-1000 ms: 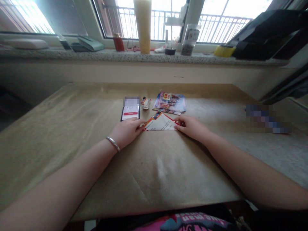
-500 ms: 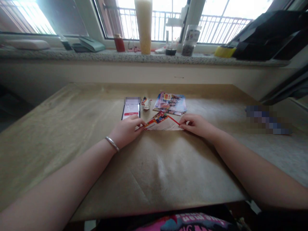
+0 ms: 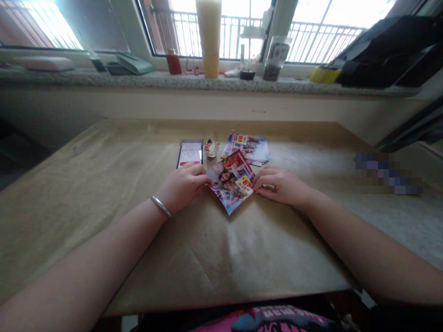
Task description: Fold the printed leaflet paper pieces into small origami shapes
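A colourful printed leaflet (image 3: 230,180) with a yellow price patch lies turned cornerwise on the table, one corner pointing toward me. My left hand (image 3: 185,184), with a silver bangle at the wrist, pinches its left corner. At the opposite corner, the closed fingers of my right hand (image 3: 277,185) grip the paper. Behind the leaflet rests a stack of similar leaflets (image 3: 254,148), partly covered by its far corner. A phone (image 3: 190,152) with a lit screen lies just beyond my left hand, which hides its near end.
A small crumpled piece of printed paper (image 3: 211,148) sits between phone and stack. A blurred dark item (image 3: 386,173) lies at the far right of the table (image 3: 138,258). Bottles and jars line the granite windowsill (image 3: 138,82), with a black bag (image 3: 384,50) at its right.
The leaflet was folded, its pale printed back showing. Now it is spread open with the colourful side up and a corner toward me. My right hand has shifted slightly left.
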Available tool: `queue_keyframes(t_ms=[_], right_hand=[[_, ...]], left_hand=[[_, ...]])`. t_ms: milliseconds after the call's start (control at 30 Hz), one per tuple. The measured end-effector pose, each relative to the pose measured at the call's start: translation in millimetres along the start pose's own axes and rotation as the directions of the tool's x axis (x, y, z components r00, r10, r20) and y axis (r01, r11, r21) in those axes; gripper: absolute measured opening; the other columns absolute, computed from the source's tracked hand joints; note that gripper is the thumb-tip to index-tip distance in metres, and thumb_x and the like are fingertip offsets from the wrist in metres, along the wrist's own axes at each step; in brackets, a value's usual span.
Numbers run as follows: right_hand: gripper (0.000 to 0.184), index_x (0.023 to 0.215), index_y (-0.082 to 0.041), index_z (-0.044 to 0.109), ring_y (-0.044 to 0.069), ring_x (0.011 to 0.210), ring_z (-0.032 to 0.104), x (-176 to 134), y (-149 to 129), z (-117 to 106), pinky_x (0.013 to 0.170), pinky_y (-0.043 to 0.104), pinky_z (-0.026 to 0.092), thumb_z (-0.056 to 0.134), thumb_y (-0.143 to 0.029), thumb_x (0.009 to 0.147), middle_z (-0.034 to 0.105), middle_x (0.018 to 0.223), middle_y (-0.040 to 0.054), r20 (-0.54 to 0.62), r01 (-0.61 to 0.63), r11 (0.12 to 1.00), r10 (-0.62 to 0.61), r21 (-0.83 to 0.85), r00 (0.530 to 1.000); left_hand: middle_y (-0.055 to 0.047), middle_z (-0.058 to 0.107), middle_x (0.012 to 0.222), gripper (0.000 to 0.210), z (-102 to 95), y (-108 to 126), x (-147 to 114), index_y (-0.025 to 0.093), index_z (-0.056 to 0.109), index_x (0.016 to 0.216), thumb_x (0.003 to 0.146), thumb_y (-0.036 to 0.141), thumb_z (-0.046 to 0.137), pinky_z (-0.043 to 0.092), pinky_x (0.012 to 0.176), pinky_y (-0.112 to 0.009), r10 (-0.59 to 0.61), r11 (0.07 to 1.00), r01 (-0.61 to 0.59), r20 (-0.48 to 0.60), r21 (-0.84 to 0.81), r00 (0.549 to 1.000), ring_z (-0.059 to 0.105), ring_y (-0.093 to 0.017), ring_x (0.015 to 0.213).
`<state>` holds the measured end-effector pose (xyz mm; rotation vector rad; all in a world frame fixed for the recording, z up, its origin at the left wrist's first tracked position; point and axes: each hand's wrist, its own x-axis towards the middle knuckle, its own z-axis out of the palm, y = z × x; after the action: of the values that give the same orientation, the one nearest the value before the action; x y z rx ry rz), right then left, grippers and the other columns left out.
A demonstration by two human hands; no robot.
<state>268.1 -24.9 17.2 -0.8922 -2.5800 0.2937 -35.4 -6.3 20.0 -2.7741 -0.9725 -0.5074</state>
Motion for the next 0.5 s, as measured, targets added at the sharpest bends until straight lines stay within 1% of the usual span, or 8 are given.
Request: queue_keyframes(t_ms=[100, 167, 267, 400, 500], right_hand=[[0.015, 0.085, -0.022, 0.068, 0.018, 0.087, 0.062, 1, -5, 1, 0.081, 0.032, 0.046, 0.053, -0.02, 0.084, 0.069, 0.093, 0.0046, 0.047, -0.013, 0.995, 0.018, -0.102, 0.999], [0.017, 0.089, -0.023, 0.068, 0.019, 0.089, 0.062, 2, -8, 3, 0.083, 0.034, 0.045, 0.052, -0.02, 0.084, 0.07, 0.094, 0.0048, 0.056, -0.007, 0.991, 0.015, -0.137, 0.998], [0.021, 0.097, -0.023, 0.069, 0.02, 0.094, 0.061, 3, -10, 6, 0.084, 0.035, 0.046, 0.051, -0.022, 0.086, 0.069, 0.099, 0.0059, 0.045, 0.027, 0.99, -0.02, -0.14, 0.999], [0.023, 0.102, -0.023, 0.069, 0.021, 0.096, 0.06, 5, -10, 12, 0.085, 0.036, 0.048, 0.05, -0.023, 0.088, 0.068, 0.102, 0.0072, 0.027, 0.06, 0.991, -0.057, -0.116, 0.998], [0.023, 0.1, -0.023, 0.069, 0.02, 0.097, 0.06, 7, -10, 16, 0.087, 0.036, 0.048, 0.048, -0.021, 0.089, 0.068, 0.102, 0.0072, 0.015, 0.074, 0.993, -0.072, -0.095, 0.997]], left_hand=[[-0.006, 0.063, 0.094, 0.026, -3.1, 5, 1, 0.021, 0.07, 0.093, 0.092, 0.023, 0.044, 0.047, 0.083, -0.034, 0.086, 0.996, -0.088, 0.042, 0.033, 0.995, 0.055, -0.018, 0.087], [-0.007, 0.064, 0.094, 0.027, -4.4, 9, 2, 0.022, 0.07, 0.096, 0.093, 0.029, 0.044, 0.047, 0.08, -0.033, 0.141, 0.988, -0.146, 0.092, 0.051, 0.986, 0.055, -0.018, 0.085], [-0.006, 0.066, 0.093, 0.029, -5.0, 13, 3, 0.024, 0.07, 0.099, 0.093, 0.039, 0.045, 0.047, 0.078, -0.033, 0.179, 0.982, -0.184, 0.12, 0.032, 0.976, 0.056, -0.019, 0.087], [-0.006, 0.067, 0.1, 0.029, -5.2, 14, 4, 0.025, 0.068, 0.106, 0.092, 0.041, 0.049, 0.046, 0.085, -0.033, 0.221, 0.975, -0.214, 0.133, -0.063, 0.966, 0.058, -0.02, 0.094], [-0.007, 0.066, 0.105, 0.029, -5.9, 15, 5, 0.025, 0.066, 0.109, 0.09, 0.041, 0.051, 0.046, 0.089, -0.034, 0.235, 0.97, -0.221, 0.152, -0.103, 0.96, 0.058, -0.02, 0.099]])
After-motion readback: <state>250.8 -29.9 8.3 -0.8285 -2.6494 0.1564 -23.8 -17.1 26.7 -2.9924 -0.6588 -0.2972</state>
